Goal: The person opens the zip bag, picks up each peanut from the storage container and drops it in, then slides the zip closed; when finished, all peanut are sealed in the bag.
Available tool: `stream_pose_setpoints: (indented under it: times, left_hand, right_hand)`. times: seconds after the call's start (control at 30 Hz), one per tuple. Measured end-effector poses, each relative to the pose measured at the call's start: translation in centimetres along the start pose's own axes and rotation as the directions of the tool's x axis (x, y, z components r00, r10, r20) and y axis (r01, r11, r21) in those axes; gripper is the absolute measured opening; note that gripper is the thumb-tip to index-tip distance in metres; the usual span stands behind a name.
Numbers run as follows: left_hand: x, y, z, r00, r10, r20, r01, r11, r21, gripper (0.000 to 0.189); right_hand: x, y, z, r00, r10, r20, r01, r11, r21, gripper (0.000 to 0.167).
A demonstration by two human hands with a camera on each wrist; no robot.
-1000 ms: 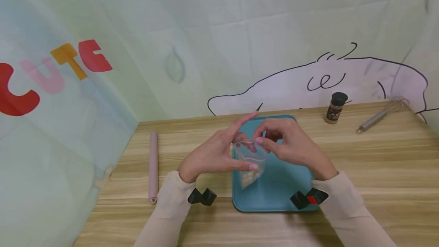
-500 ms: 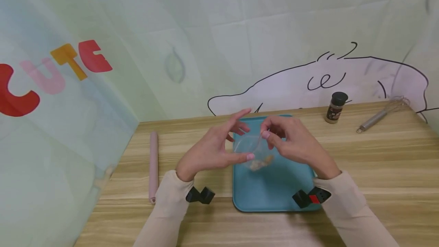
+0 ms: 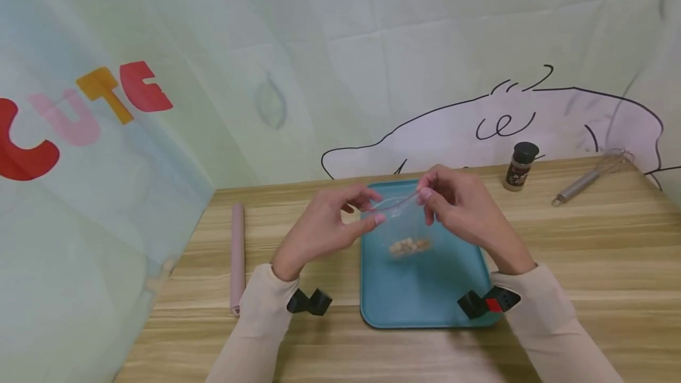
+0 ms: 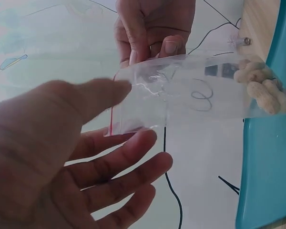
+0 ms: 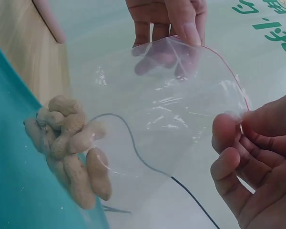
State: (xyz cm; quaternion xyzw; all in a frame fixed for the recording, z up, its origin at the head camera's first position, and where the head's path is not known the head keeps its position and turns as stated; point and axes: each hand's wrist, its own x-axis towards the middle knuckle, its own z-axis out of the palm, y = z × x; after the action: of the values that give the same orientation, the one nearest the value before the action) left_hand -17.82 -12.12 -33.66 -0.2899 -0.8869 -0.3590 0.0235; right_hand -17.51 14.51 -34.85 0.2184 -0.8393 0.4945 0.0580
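A clear zip bag (image 3: 407, 223) with a red strip along its mouth hangs over the blue tray (image 3: 425, 294). Several unshelled peanuts (image 5: 69, 148) lie in its lower end. My right hand (image 3: 463, 211) pinches one upper corner between thumb and forefinger. At the other corner, my left hand (image 3: 330, 220) holds the bag's edge, thumb on the near side and fingers behind; its remaining fingers are spread in the left wrist view. Between the two hands the red strip (image 5: 229, 71) runs in a curve.
Left on the wooden table (image 3: 298, 324) lies a rolled pink mat (image 3: 237, 259). A black-capped spice jar (image 3: 520, 167) stands at the back right, beside a metal whisk (image 3: 590, 177). A printed curtain (image 3: 340, 75) hangs behind the table.
The hands have drawn apart, the right moving up and to the right, and the bag's mouth is stretched wider. The peanuts have shifted from a bottom corner to a row along the bottom.
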Motion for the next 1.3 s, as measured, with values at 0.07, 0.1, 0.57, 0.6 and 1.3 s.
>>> stream_pose_setpoints:
  times: [0.07,0.1,0.57,0.6,1.3]
  left_hand:
    - [0.02,0.06,-0.01,1.0,-0.015,-0.024,0.015,1.0,0.0,0.022]
    - [0.03,0.08,-0.02,0.999,-0.024,-0.036,0.024,1.0,-0.002,0.019]
    - [0.15,0.06,0.16,0.988,-0.034,-0.15,0.031,0.999,-0.023,0.011]
    - [0.14,0.09,0.16,0.986,-0.029,-0.167,0.025,0.999,-0.027,0.01]
    - [0.2,0.31,0.23,0.966,0.011,-0.257,-0.029,0.997,-0.067,0.006]
  right_hand:
    - [-0.01,-0.02,-0.02,1.0,0.006,-0.012,-0.005,1.0,0.014,0.006]
    - [-0.01,-0.03,-0.03,1.0,0.007,-0.018,-0.006,1.0,0.024,0.007]
    - [0.09,0.02,-0.12,0.994,0.038,-0.098,-0.035,0.999,0.041,0.011]
    - [0.11,0.04,-0.14,0.994,0.042,-0.099,-0.038,0.999,0.036,0.011]
    - [0.13,0.15,0.19,0.987,-0.045,-0.152,0.033,0.996,-0.081,0.005]
